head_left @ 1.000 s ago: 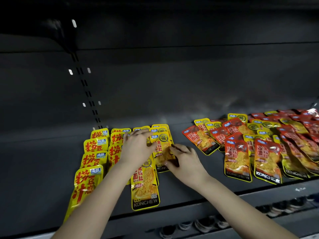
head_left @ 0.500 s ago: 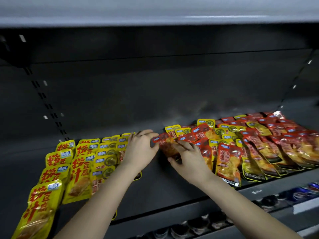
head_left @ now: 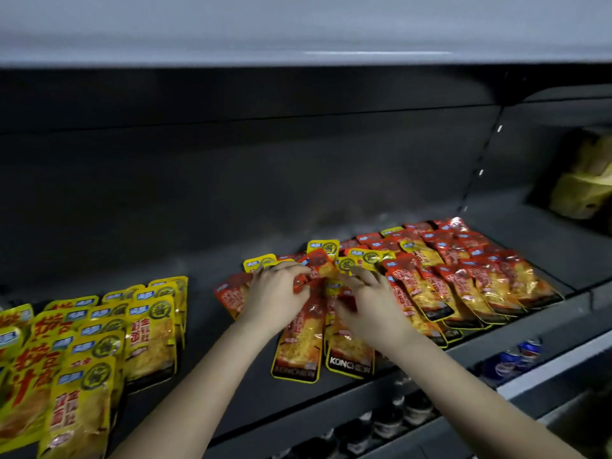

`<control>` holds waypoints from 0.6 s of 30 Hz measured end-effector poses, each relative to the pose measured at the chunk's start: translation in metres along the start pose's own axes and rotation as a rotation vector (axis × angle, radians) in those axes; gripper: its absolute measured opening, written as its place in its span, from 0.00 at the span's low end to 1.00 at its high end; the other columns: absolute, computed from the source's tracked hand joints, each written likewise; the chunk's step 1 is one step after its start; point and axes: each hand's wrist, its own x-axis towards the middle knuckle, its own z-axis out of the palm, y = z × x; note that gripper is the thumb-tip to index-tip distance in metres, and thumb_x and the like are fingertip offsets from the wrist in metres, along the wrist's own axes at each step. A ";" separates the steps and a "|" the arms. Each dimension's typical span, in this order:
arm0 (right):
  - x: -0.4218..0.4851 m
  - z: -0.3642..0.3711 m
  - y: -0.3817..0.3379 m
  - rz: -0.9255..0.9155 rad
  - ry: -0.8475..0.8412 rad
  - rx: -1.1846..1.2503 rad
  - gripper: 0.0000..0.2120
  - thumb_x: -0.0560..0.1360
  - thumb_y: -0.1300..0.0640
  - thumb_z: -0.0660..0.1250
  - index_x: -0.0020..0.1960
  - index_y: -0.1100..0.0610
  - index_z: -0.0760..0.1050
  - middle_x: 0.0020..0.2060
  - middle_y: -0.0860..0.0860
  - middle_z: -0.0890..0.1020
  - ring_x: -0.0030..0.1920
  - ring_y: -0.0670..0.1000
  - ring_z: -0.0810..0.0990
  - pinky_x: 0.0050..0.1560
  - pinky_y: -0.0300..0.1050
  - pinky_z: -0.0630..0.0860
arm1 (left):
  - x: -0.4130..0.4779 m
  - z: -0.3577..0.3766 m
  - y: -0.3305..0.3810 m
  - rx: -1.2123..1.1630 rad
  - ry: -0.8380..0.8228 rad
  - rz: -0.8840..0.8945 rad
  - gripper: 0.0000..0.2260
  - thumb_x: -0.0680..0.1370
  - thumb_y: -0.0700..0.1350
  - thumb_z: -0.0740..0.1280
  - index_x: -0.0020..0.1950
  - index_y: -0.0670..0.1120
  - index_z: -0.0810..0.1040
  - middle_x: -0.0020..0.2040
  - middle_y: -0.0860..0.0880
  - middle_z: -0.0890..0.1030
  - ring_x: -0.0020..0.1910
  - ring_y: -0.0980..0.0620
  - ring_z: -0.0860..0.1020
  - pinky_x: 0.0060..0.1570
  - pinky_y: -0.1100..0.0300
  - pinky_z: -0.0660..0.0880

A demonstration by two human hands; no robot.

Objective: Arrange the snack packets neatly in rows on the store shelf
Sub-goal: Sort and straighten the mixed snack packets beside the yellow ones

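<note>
Nearest us, yellow packets (head_left: 99, 359) lie in rows at the shelf's (head_left: 205, 332) left. Mid-shelf, our left hand (head_left: 278, 293) has its grip pinching a red packet (head_left: 320, 264). Our right hand (head_left: 367, 308) is blurred, so we cannot tell its grip. Further right, overlapping red packets (head_left: 470, 279) reach back.

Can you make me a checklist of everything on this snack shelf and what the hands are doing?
Surface: dark shelf, bare strip between packet groups.
Job's things: yellow packets in overlapping rows left; red packets in rows right; mixed pile in the middle, untidy.
Clutter: nothing seen.
Grippers: left hand and right hand on the mixed pile; grip blurred.
Cables: nothing seen.
Surroundings: cans on the shelf below; yellowish bags far right.
</note>
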 end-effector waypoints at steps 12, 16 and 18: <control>-0.018 -0.023 0.069 0.026 0.035 -0.034 0.28 0.74 0.42 0.62 0.71 0.52 0.66 0.71 0.51 0.65 0.70 0.57 0.59 0.72 0.53 0.58 | 0.010 0.041 0.058 -0.075 -0.068 0.023 0.14 0.76 0.48 0.66 0.61 0.50 0.79 0.63 0.54 0.77 0.62 0.52 0.74 0.67 0.52 0.65; -0.025 -0.021 0.080 -0.007 0.069 -0.001 0.28 0.73 0.42 0.64 0.69 0.53 0.69 0.70 0.49 0.66 0.70 0.56 0.60 0.72 0.54 0.58 | 0.012 0.050 0.071 -0.061 -0.078 0.025 0.14 0.77 0.49 0.65 0.62 0.51 0.78 0.64 0.54 0.76 0.64 0.52 0.71 0.68 0.54 0.63; -0.026 -0.020 0.084 -0.020 0.084 0.015 0.27 0.73 0.42 0.65 0.68 0.53 0.70 0.70 0.48 0.66 0.70 0.56 0.61 0.72 0.54 0.58 | 0.013 0.053 0.074 -0.053 -0.080 0.019 0.14 0.77 0.50 0.64 0.62 0.52 0.78 0.64 0.54 0.75 0.64 0.51 0.71 0.67 0.55 0.63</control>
